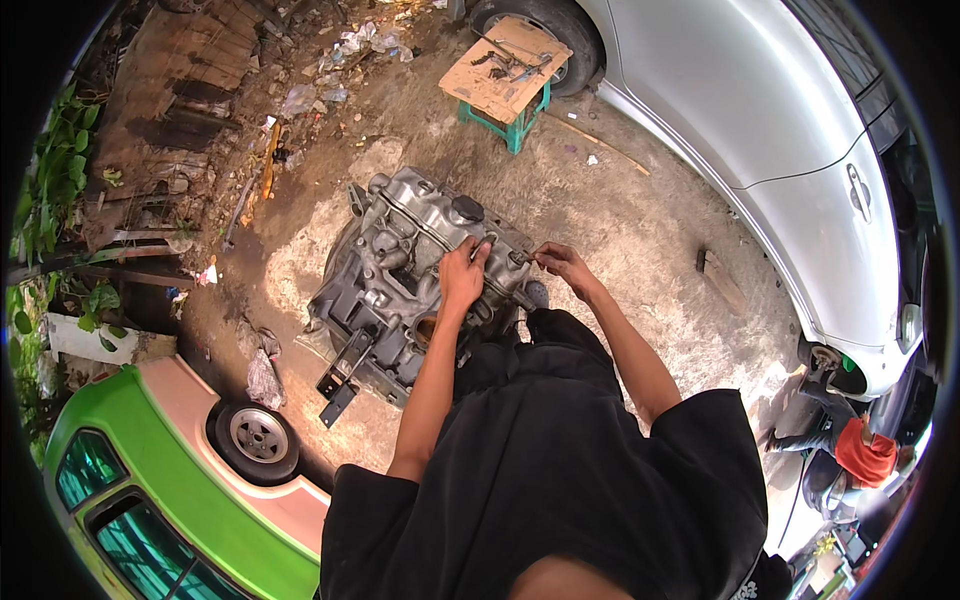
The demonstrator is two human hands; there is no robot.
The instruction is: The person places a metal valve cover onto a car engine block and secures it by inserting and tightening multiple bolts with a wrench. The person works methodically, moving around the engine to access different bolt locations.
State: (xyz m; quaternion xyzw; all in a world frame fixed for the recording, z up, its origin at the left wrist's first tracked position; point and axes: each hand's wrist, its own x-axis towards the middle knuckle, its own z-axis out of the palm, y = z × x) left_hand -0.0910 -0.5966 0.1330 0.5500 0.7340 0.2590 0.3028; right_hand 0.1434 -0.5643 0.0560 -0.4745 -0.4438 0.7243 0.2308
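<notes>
A grey metal car engine point(395, 255) lies on the ground in front of me, with a round black cap point(466, 209) on its cover. My left hand point(463, 275) is on the engine's near right part, just below that cap. Its fingers are bent together over a small spot I cannot see well. To its right, my right hand point(562, 264) pinches at a small dark part at the engine's right end. What lies between those fingertips is too small to name. A black bracket point(345, 378) sticks out at the engine's lower left.
Beyond the engine, a green stool point(515, 136) carries a wooden board point(500, 80) with several tools. A silver car point(740, 90) stands at right, a green and pink vehicle point(140, 420) at lower left. A wood block point(722, 280) lies rightward. Another person point(862, 455) is far right. Litter covers the upper left.
</notes>
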